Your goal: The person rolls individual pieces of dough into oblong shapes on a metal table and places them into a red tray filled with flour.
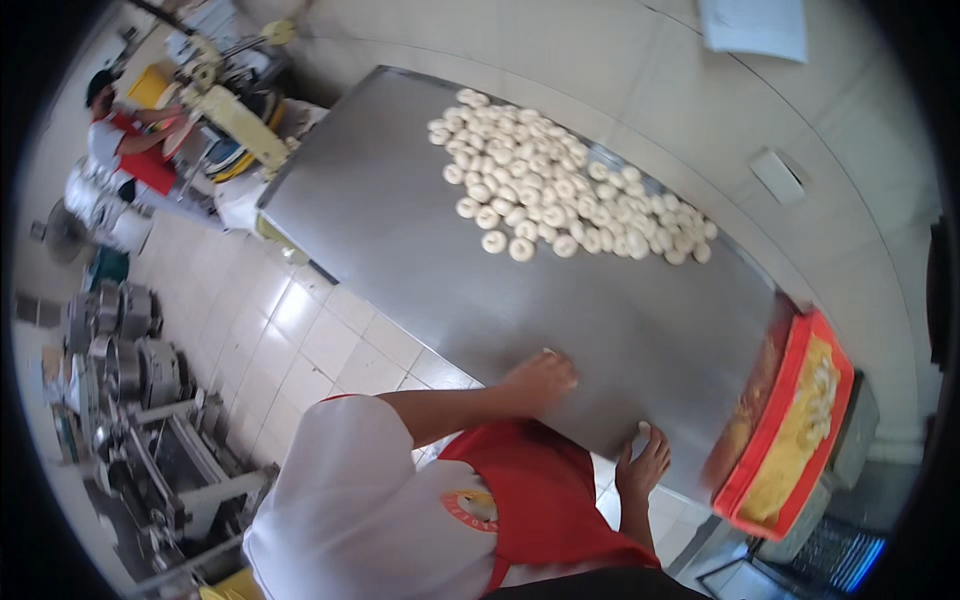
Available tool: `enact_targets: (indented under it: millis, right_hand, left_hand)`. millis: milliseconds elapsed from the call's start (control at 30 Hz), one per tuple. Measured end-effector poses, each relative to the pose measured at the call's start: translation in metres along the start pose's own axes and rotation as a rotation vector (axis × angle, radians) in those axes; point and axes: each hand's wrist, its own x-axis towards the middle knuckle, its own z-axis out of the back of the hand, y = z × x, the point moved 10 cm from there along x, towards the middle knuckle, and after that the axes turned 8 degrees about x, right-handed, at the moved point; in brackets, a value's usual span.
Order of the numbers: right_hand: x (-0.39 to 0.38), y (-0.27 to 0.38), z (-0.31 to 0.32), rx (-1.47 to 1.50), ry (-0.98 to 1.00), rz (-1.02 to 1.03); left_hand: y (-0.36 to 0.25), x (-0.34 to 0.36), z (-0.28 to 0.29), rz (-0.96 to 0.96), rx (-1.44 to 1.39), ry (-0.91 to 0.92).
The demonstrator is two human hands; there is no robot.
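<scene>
My left hand [541,384] is over the near edge of a grey metal table [400,200], its fingers curled down. A pale spot shows at its fingertips; what it holds, if anything, is hidden. To the right, my right hand [645,462] is at the same edge, fingers bent and apart, with white on one fingertip. No object shows in it. Across the table from both hands lies a large heap of round white dough pieces [540,185], several with a dimple in the middle. Bare metal separates my hands from the heap.
At the table's right end stands a red crate [793,430] with yellow contents and pale pieces. A person [140,140] in a red apron works beside a machine [235,125] at the far left. Metal pots [125,330] and a machine frame [185,470] stand at left.
</scene>
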Motion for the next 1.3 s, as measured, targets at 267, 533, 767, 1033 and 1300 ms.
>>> enact_targets:
  millis: [267,533,767,1033,1300]
  right_hand:
    - [0.035,0.027,-0.024,2.015,0.051,-0.553]
    - [0.183,-0.107,0.148,2.432,-0.736,-0.167]
    - [0.390,0.027,-0.002,1.012,-0.082,-0.235]
    - [0.373,0.007,0.022,1.051,-0.574,-0.013]
    - [0.040,-0.095,-0.076,0.216,-0.195,0.427]
  left_hand:
    - [-0.078,0.087,0.086,-0.035,-0.733,-0.032]
    - [0.173,0.042,0.140,0.656,-0.165,-0.291]
    - [0.236,0.032,0.101,0.685,-0.204,-0.370]
    - [0.234,-0.024,0.060,0.701,-1.250,-0.541]
    - [0.126,-0.100,0.008,0.074,-0.232,-0.015]
